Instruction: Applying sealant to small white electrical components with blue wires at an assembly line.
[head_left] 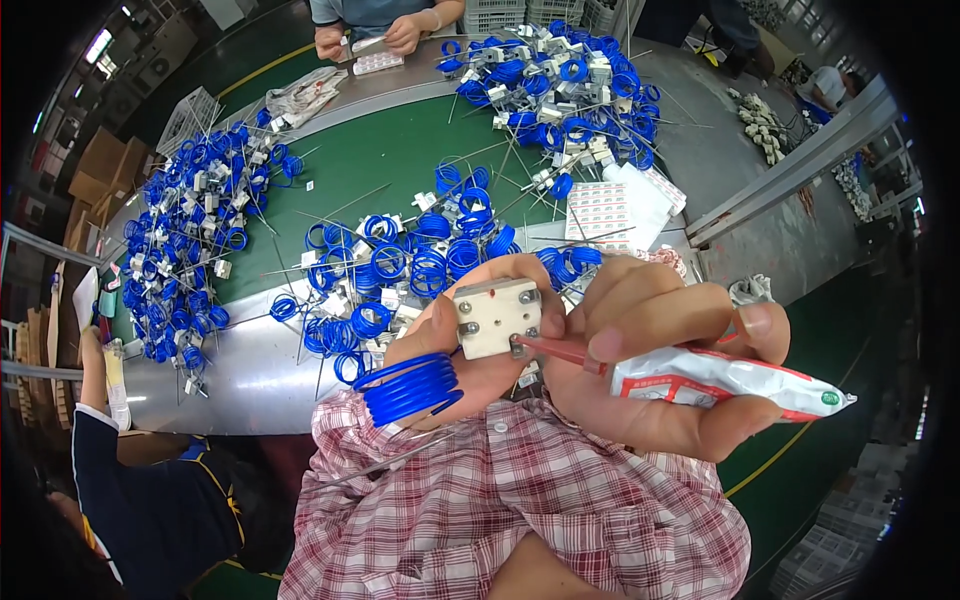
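My left hand [478, 380] is closed on a capillary thermostat, its off-white block [497, 312] turned face up with small metal terminals and holes. From that block hangs a coil of blue tubing [405, 388], beside the fingers, and a thin metal rod runs down across my checked shirt. Wrapped in my right hand [660, 325] is a white and red squeeze tube [710, 383]. Its slim red nozzle [560, 350] points left, the tip at the block's lower right terminal; whether it touches I cannot tell.
Similar thermostats lie heaped in front of me [430, 250], at the left [190, 240] and far right [570, 90] on the green-topped table [350, 165]. Printed sheets [600, 212] lie right of centre. One person works across the table [385, 20]; another sits at the left [150, 500].
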